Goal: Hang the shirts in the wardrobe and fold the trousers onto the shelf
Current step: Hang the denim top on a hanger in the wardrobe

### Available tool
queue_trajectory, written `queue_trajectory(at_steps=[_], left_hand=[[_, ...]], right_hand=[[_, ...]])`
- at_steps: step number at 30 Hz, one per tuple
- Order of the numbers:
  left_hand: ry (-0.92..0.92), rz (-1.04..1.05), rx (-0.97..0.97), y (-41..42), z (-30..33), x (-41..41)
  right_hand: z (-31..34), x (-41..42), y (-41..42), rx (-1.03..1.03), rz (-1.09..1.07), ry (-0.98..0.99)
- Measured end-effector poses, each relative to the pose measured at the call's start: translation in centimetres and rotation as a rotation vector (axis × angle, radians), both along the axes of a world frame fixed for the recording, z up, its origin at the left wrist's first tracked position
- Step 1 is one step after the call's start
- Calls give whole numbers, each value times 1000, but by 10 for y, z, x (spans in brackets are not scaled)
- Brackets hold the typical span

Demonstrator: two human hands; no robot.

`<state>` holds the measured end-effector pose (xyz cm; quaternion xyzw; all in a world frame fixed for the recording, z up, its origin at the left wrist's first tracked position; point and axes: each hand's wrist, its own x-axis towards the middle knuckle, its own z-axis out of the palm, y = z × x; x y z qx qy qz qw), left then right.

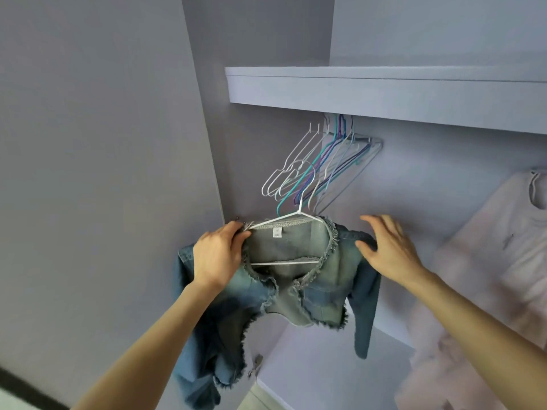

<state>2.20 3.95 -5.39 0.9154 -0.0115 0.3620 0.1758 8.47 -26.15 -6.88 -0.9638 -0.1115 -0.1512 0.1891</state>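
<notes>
Your left hand [217, 257] gripped the left shoulder of the faded blue-grey denim jacket with frayed edges [299, 287], fingers curled over the collar seam where the end of the white wire hanger [284, 218] came out; the fingertips were tucked into the cloth and could not be seen. Your forearm rose to it from 7 o'clock, its elbow cut off by the bottom edge. Your right hand [387, 250] was spread open, fingers straight and apart, the thumb touching the jacket's right shoulder at 9 o'clock from the palm; whether the palm itself pressed the cloth was hard to tell. That forearm came in from 5 o'clock and ran out of the corner.

The jacket hung between your hands, draped on the hanger, whose lower bar showed through the open neck. One sleeve dropped at 6 o'clock below your left wrist, the other below your right. The hanger's hook stood at 12 o'clock from the collar, overlapping a bunch of empty white, teal and purple wire hangers [322, 164], so it was unclear whether it had caught anything. Their rail was hidden behind the front lip of the pale lilac wardrobe shelf [384, 93] above. At 3 o'clock from your right hand a pale pink garment [488, 261] hung blurred, cut by the right edge. Below the jacket lay a lower pale shelf [319, 368].
</notes>
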Motion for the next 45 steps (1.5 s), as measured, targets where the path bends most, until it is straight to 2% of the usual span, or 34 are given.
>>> queue_trajectory(at_steps=[2,9,10,15,19,21,27,31,34,39,45], left_hand=[[50,-2,-43,2,-6,4],[167,-148,-78,-18,-31,22],[202,-149,-69,-26,-36,28],[419,-236,32,-73,-48,54],[476,-381,-22,-119,-46,64],[397,-435,-19,-140,-36,65],[-58,-515,23,-188,31,65],[-406,-499,115,-211,71,67],[-581,-456,217,-224,88,74],[-593,-384,310,-244,101,93],[-636,-359,298,-246,97,105]], right_hand=[[-3,4,-6,-172,112,83],[-14,-30,-18,-267,233,217],[-17,-38,-21,-247,221,242],[-28,-70,-53,115,95,375],[-31,-92,-73,219,-88,392],[-28,-100,-82,299,-194,371],[-1,-83,-88,536,-440,181],[30,-47,-93,577,-519,-10],[48,-21,-102,601,-582,-125],[61,15,-124,584,-683,-178],[56,35,-143,535,-695,-80]])
